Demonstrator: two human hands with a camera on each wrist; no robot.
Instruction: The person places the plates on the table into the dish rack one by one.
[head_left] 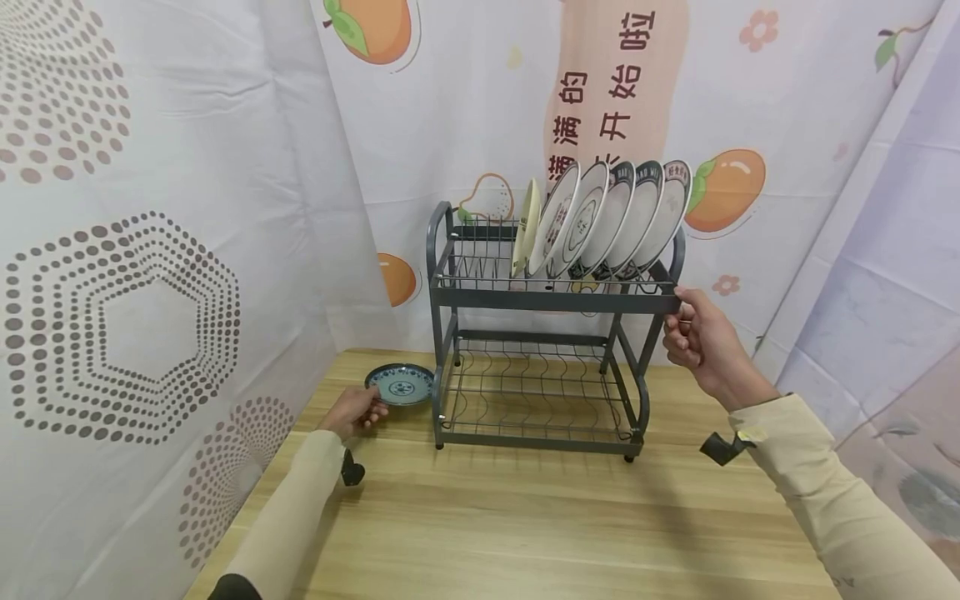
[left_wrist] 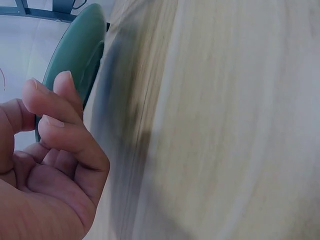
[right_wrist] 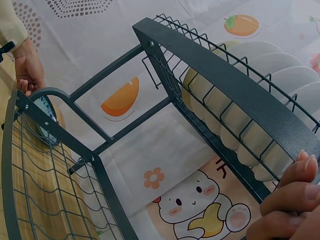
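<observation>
At the left of the table, my left hand (head_left: pixel 356 411) pinches the near rim of a small blue-green plate (head_left: pixel 402 385) with a dark patterned border. In the left wrist view the plate (left_wrist: pixel 75 55) shows its green underside, close over the wood. My right hand (head_left: pixel 703 342) grips the right front corner of a dark two-tier dish rack (head_left: pixel 555 298), thumb on top and fingers curled under the rail. Several round plates (head_left: pixel 588 221) stand upright on its upper shelf, toward the right. The leftmost of these is a yellowish plate (head_left: pixel 527 229).
The rack's lower wire shelf (head_left: pixel 532 392) holds no dishes. Left of the plates, the upper tier shows bare wire slots (head_left: pixel 480 250). Printed curtains (head_left: pixel 465 100) hang behind and beside the wooden table (head_left: pixel 495 517).
</observation>
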